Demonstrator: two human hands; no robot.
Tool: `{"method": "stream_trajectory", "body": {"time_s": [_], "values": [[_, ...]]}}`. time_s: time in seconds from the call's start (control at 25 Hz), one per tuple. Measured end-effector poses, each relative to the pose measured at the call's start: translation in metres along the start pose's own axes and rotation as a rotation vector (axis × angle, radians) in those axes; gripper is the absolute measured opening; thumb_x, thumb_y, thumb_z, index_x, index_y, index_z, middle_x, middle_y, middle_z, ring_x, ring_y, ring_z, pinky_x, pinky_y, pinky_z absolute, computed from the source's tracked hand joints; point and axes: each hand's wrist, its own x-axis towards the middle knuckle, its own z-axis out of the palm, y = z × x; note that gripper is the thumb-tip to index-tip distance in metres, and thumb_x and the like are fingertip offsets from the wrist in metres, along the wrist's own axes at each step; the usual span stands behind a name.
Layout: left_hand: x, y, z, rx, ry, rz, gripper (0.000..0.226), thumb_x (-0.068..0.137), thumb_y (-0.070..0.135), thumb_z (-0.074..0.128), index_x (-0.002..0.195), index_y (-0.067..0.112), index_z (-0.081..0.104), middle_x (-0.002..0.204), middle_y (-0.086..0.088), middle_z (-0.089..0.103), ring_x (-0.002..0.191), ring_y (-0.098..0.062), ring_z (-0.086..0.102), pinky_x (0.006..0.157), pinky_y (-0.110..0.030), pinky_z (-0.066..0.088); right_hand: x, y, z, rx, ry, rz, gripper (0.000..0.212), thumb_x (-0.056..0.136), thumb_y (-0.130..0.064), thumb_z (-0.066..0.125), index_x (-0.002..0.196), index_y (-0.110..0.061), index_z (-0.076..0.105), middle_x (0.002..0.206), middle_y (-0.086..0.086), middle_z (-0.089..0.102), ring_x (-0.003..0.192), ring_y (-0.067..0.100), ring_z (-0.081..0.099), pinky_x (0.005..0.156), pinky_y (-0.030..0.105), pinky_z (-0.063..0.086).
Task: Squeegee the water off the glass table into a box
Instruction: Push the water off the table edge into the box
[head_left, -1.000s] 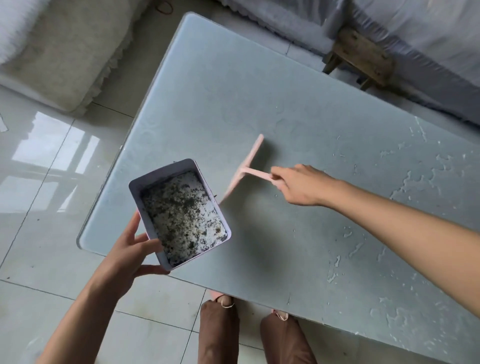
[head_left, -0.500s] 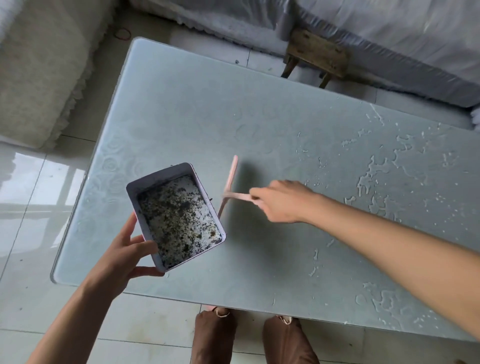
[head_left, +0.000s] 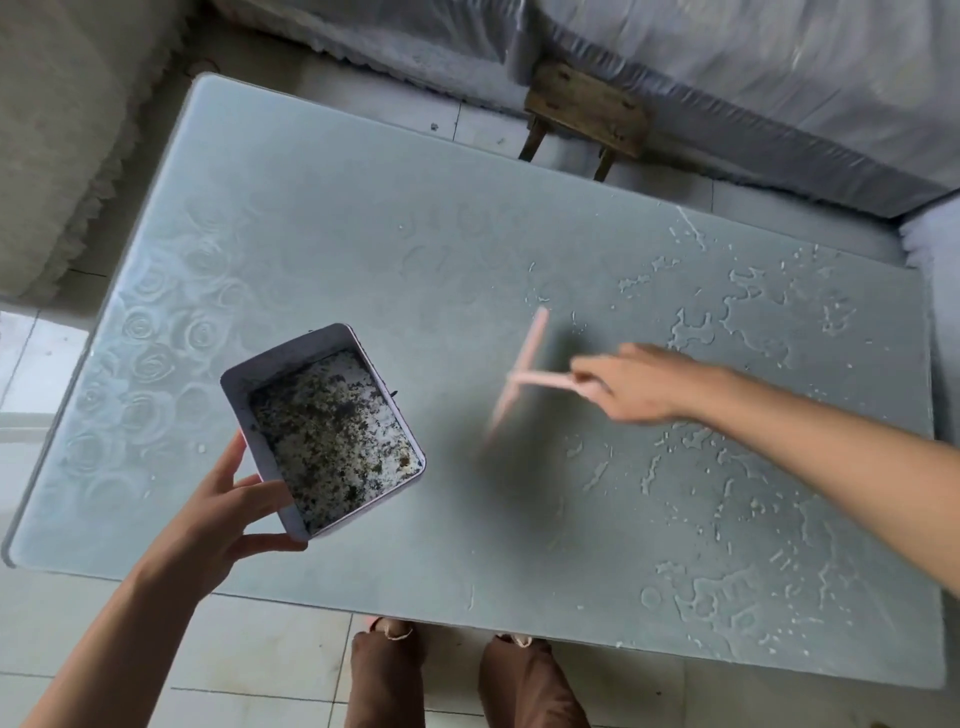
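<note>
A frosted glass table (head_left: 332, 249) fills the view, with rose patterns on its left end. Puddles and drops of water (head_left: 727, 322) cover its right half. My right hand (head_left: 631, 382) grips the handle of a pink squeegee (head_left: 519, 374), whose blade runs near-to-far over the table's middle, blurred by motion. My left hand (head_left: 223, 514) holds a pale rectangular box (head_left: 322, 431) by its near corner above the table's left front part. The box is tilted towards me and its inside is speckled with dark bits and wet white residue.
A small wooden stool (head_left: 587, 117) stands beyond the table's far edge, against a grey covered sofa (head_left: 753, 78). A beige cushion with fringe (head_left: 62, 130) lies at the far left. My feet in brown trousers (head_left: 457, 680) stand on tiled floor at the table's near edge.
My right hand has carried the squeegee to the right, towards the wet half of the table. The view has swung right, showing more water. The box has stayed in my left hand.
</note>
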Motion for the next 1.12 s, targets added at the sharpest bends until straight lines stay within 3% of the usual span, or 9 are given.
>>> {"method": "stream_trajectory", "body": {"time_s": [0.08,0.2,0.4,0.6,0.72,0.96,1.12], "values": [[0.007,-0.005,0.014,-0.020,0.001,0.004,0.078,0.057,0.011,0.071,0.116,0.059,0.053,0.105,-0.009,0.072,0.089,-0.029,0.071,0.060,-0.049,0.057,0.049,0.002,-0.034,0.061,0.133,-0.041,0.015,0.091,-0.024,0.041,0.103,-0.027,0.050,0.089,0.011,0.056,0.065,0.029,0.058,0.056,0.031,0.047],[0.020,-0.012,0.029,-0.012,0.003,0.033,0.079,0.056,0.014,0.073,0.118,0.058,0.052,0.106,-0.007,0.072,0.090,-0.030,0.071,0.062,-0.049,0.057,0.097,0.006,-0.055,0.125,0.200,-0.034,0.015,0.091,-0.021,0.042,0.103,-0.022,0.050,0.081,0.009,0.052,0.052,0.026,0.054,0.044,0.025,0.042],[0.031,-0.021,0.062,-0.044,0.079,0.041,0.074,0.082,-0.008,0.055,0.128,0.050,0.048,0.109,-0.007,0.071,0.088,-0.032,0.071,0.062,-0.051,0.056,0.054,0.053,0.012,0.273,0.146,0.015,0.006,0.091,-0.020,0.042,0.096,-0.022,0.045,0.076,0.009,0.053,0.047,0.025,0.053,0.037,0.024,0.040],[0.021,-0.017,0.088,-0.082,0.111,0.051,0.073,0.082,-0.009,0.054,0.123,0.052,0.052,0.107,-0.008,0.072,0.087,-0.033,0.071,0.060,-0.049,0.057,0.015,0.084,0.005,0.273,0.061,0.017,0.011,0.092,-0.022,0.044,0.101,-0.022,0.050,0.076,0.003,0.054,0.051,0.022,0.054,0.042,0.027,0.044],[0.018,-0.018,0.097,-0.091,0.113,0.089,0.072,0.081,-0.007,0.057,0.122,0.052,0.052,0.107,-0.011,0.071,0.088,-0.033,0.071,0.060,-0.049,0.057,0.035,0.064,-0.041,0.297,0.161,-0.139,0.021,0.089,-0.019,0.050,0.110,-0.023,0.050,0.078,0.001,0.056,0.051,0.017,0.053,0.040,0.023,0.043],[0.017,-0.015,0.100,-0.072,0.140,0.045,0.078,0.086,-0.013,0.049,0.134,0.048,0.041,0.101,-0.009,0.073,0.086,-0.034,0.070,0.053,-0.046,0.057,0.118,-0.028,-0.134,0.344,0.189,-0.273,0.031,0.089,-0.010,0.050,0.119,-0.004,0.051,0.071,0.014,0.056,0.049,0.021,0.051,0.043,0.022,0.040],[0.033,-0.007,0.077,-0.023,0.126,0.015,0.083,0.083,-0.014,0.053,0.131,0.051,0.037,0.096,0.002,0.075,0.080,-0.022,0.072,0.048,-0.042,0.056,0.173,-0.080,-0.157,0.392,0.230,-0.288,0.025,0.092,-0.013,0.047,0.116,-0.013,0.051,0.072,0.010,0.053,0.041,0.016,0.047,0.033,0.013,0.033]]}}
